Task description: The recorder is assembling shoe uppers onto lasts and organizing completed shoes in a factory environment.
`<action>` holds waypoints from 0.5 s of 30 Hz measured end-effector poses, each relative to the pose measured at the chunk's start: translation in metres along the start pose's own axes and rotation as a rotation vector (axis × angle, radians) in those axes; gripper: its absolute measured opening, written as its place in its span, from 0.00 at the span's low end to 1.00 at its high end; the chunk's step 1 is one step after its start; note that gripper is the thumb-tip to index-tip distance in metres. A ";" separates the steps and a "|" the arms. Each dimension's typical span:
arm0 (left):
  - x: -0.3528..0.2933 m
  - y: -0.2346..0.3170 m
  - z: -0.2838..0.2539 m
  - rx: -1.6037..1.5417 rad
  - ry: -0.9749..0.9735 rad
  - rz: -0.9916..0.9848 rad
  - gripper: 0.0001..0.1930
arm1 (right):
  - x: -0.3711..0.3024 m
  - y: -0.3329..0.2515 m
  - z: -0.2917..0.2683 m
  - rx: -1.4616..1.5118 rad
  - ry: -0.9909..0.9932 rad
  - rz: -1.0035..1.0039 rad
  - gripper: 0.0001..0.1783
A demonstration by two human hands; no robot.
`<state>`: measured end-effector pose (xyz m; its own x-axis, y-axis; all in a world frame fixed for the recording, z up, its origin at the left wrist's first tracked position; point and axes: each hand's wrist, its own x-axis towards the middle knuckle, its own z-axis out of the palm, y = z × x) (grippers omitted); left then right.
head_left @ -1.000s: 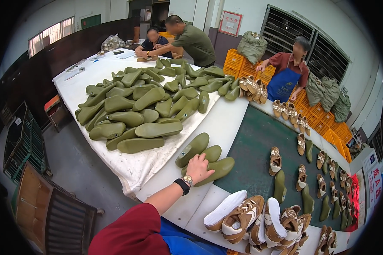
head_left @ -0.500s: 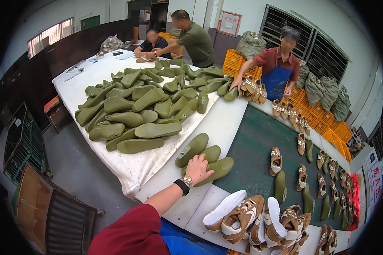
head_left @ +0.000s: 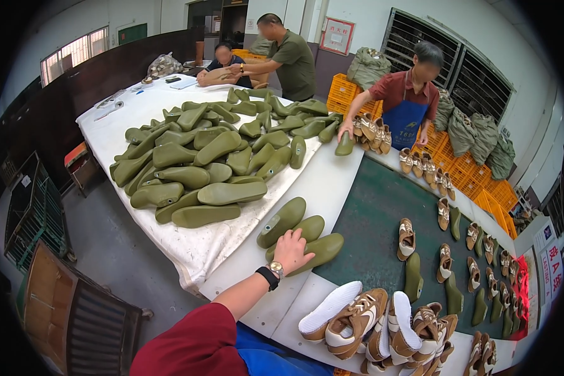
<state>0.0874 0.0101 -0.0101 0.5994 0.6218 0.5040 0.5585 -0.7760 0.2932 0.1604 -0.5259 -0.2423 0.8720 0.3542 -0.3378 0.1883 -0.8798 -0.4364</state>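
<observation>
My left hand (head_left: pixel 289 252) comes in from the lower edge, with a watch and a black band at the wrist. Its fingers are closed over green shoe lasts on the white table edge, between a middle last (head_left: pixel 312 227) and a nearer last (head_left: pixel 323 252). Another green last (head_left: pixel 282 222) lies just beyond, with a metal-ringed hole at its end. To the right of my forearm stand brown and white sneakers (head_left: pixel 357 323), some with white insoles (head_left: pixel 332 307) sticking out. My right hand is out of view.
A large pile of green lasts (head_left: pixel 200 147) covers much of the white cloth (head_left: pixel 188 244). On the right, a dark green conveyor belt (head_left: pixel 373 225) carries sneakers and lasts in rows. A co-worker in a blue apron (head_left: pixel 402 122) stands across it; two people are farther back. Orange crates (head_left: pixel 344 91) line the wall.
My left hand stays almost still on the lasts. Across the belt, the co-worker's hand has tilted a green last upward. At the far end, the seated person's arms and a brown item have shifted.
</observation>
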 end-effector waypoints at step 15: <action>0.000 -0.001 0.004 0.037 0.004 0.010 0.20 | -0.015 0.010 0.021 0.031 0.016 0.044 0.19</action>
<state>0.0892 0.0112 -0.0136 0.6029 0.6135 0.5100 0.5734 -0.7777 0.2575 0.1400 -0.5330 -0.2591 0.8862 0.3104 -0.3438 0.1361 -0.8840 -0.4473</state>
